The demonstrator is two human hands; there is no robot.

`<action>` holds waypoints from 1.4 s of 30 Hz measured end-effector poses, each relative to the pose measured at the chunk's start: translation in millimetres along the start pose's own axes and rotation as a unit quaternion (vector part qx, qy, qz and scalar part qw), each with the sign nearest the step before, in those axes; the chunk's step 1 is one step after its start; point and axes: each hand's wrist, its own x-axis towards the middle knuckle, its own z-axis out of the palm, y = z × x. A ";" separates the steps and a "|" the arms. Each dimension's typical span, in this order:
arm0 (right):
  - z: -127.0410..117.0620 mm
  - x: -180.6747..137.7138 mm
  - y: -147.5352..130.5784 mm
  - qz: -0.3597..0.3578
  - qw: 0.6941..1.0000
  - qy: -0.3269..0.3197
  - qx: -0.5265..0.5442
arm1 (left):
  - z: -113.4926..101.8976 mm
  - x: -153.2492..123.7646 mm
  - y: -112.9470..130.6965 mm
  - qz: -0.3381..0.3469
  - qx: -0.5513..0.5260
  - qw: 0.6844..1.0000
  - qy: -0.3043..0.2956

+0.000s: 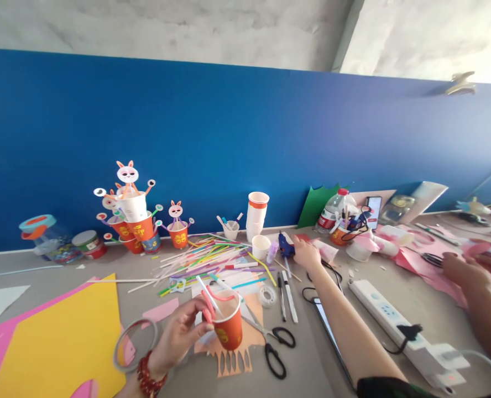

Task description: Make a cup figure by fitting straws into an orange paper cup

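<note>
My left hand (187, 326), with a red beaded bracelet at the wrist, is closed on the left side of a red paper cup (230, 331). The cup is held upright, with coral-pink strips and a white straw at its rim. My right hand (307, 255) is stretched forward across the table, at a blue glue gun (286, 244). Its fingers look apart beside the gun; whether they touch it is hard to see. Black-handled scissors (273, 344) lie right of the held cup. Cut orange paper (251, 309) lies under and behind that cup.
Colored straws (212, 257) lie in a heap behind. Rabbit-faced cups (178, 235) stand at the blue partition. Yellow paper (63, 331) and a grey tape ring (120, 354) lie left. A power strip (390, 315), a phone (332, 331) and another person's hands (463, 273) are right.
</note>
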 end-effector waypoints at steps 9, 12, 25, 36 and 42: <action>-28.5 -3.9 4.0 -0.025 1.000 0.005 0.009 | -1.1 -1.0 -3.1 -0.013 0.018 1.000 0.004; -52.7 -31.6 -4.7 -0.011 0.997 0.067 0.040 | 0.6 0.7 -1.1 -0.009 0.012 1.000 0.002; -39.7 -161.7 -138.5 -0.233 0.698 0.034 0.676 | 2.1 6.9 14.0 -0.077 -0.148 0.986 0.016; -38.0 -161.2 -129.4 -0.263 0.663 -0.066 0.698 | 8.2 0.3 0.2 -0.125 -0.221 0.967 -0.003; -35.3 -162.9 -131.1 -0.275 0.651 -0.121 0.697 | 7.6 -5.2 -1.6 -0.142 -0.235 0.961 -0.017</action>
